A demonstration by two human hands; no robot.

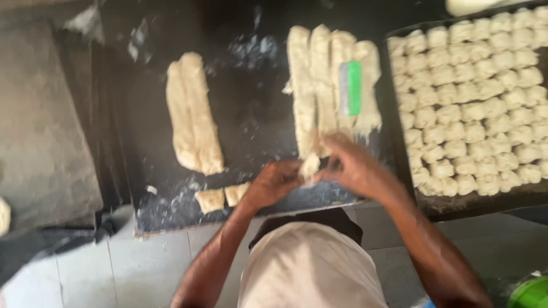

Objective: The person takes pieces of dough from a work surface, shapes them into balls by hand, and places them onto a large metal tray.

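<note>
My left hand [274, 181] and my right hand [349, 164] meet at the near edge of a dark floured worktop [251, 114], both pinching a small piece of dough [310, 166]. Just beyond them lie several long dough strips [319, 80] side by side, with a green scraper [350, 88] resting on top. Another pair of dough strips [193, 111] lies to the left. Two small cut dough pieces [221, 198] sit near the front edge beside my left wrist.
A dark tray [456, 205] on the right holds several rows of small folded dough pieces [474, 97]. A grey slab [40, 125] lies at the left. Pale floor tiles [148, 262] show below, and a green container [531, 292] sits at the bottom right corner.
</note>
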